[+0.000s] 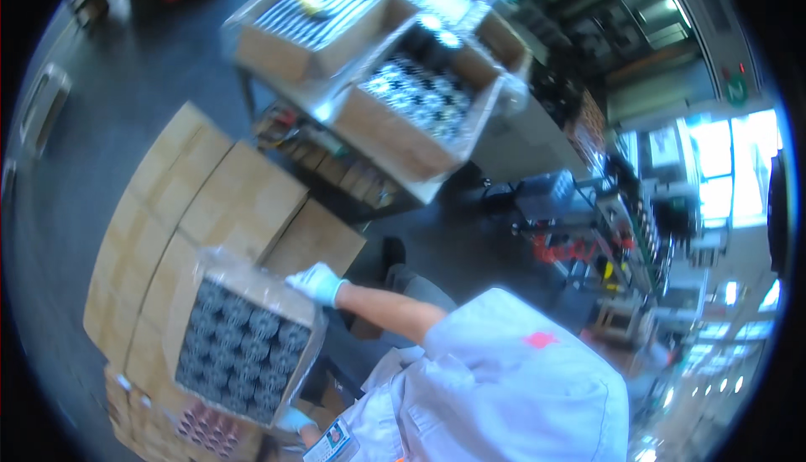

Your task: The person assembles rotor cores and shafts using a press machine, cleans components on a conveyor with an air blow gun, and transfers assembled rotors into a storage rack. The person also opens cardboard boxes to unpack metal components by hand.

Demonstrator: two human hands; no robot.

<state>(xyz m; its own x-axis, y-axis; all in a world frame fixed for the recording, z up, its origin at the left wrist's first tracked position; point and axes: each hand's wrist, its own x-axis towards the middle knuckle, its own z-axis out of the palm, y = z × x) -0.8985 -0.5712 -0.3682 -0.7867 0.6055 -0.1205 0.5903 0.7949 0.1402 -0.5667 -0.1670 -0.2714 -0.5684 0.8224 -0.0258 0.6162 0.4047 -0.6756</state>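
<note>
Fingers first: two gloved hands, both at one carton. Left hand (295, 420) at its lower corner, fingers mostly hidden, grip cannot be told. Right hand (317, 284) has its fingers bent over the upper rim, gripping it.

Left to right: closed boxes (243, 202), several, seams too blurred for a firm count; the one open carton (277, 296) is tilted over them, plastic at its rim. Inside, dark grey ribbed parts (239, 344), roughly four by five. Below it, a cluster of reddish parts (206, 428), a dozen or more, blurred. Beyond, one table (403, 183) bearing at least four open boxes (390, 136); one yellow item (309, 0) lies on silvery tubes (336, 18) in the leftmost.
</note>
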